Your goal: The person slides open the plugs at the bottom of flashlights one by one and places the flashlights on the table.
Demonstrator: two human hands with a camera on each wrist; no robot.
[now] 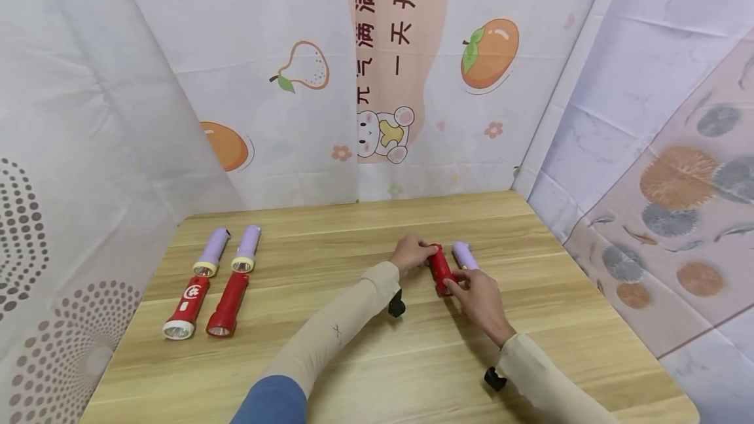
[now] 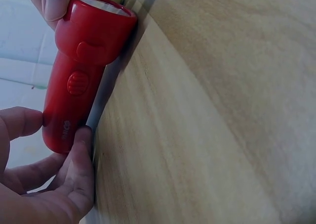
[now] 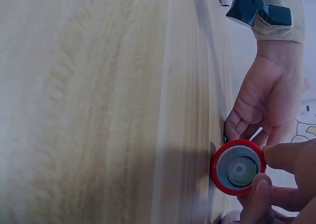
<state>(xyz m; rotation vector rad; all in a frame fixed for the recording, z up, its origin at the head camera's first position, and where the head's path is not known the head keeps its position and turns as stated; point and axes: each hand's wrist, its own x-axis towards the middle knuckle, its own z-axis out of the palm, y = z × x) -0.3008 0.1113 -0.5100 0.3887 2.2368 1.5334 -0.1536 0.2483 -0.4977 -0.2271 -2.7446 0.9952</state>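
A red flashlight (image 1: 439, 270) lies on the wooden table between both hands, its lens end turned toward me. My left hand (image 1: 410, 254) pinches its far tail end; in the left wrist view the thumb and fingers sit on either side of that end. At the lens end, my right hand (image 1: 482, 301) holds the head between thumb and fingers, and the right wrist view shows the round lens (image 3: 239, 169) inside its red rim. Just right of it lies a purple flashlight (image 1: 465, 255), partly hidden by the right hand.
On the table's left side, two purple flashlights (image 1: 213, 251) (image 1: 247, 247) with cream rims lie behind a red flashlight with a white rim (image 1: 187, 306) and a plain red flashlight (image 1: 228, 304). Printed cloth (image 1: 283, 136) hangs behind the wooden table (image 1: 353, 358) and on both sides.
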